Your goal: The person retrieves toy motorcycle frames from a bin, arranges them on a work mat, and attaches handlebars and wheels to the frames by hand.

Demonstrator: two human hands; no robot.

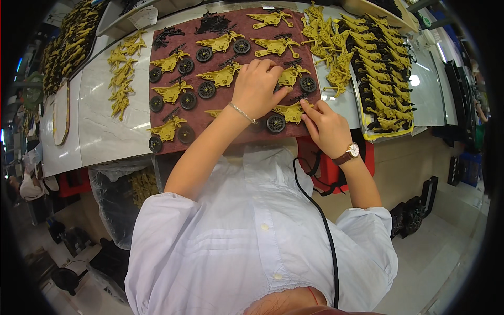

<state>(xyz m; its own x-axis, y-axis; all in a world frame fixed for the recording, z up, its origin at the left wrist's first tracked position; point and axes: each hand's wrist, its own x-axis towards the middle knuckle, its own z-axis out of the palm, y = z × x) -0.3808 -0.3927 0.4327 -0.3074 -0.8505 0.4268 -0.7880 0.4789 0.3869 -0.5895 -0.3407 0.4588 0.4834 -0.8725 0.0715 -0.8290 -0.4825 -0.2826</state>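
On a maroon cloth lie rows of yellow toy motorcycle bodies with black handlebar pieces, many with black spoked wheels beside or at them. My right hand pinches the right end of one yellow motorcycle body in the row closest to me; a black wheel is at its left end. My left hand is curled over the cloth, just up and left of that body. Its fingertips are partly hidden, and what they hold cannot be made out. Near them lies another yellow body with a wheel.
Loose yellow bodies are piled on the white table at left and beside the cloth at right. A yellow-edged tray at far right holds rows of bodies. Small black parts lie at the cloth's far side. A black cable crosses my shirt.
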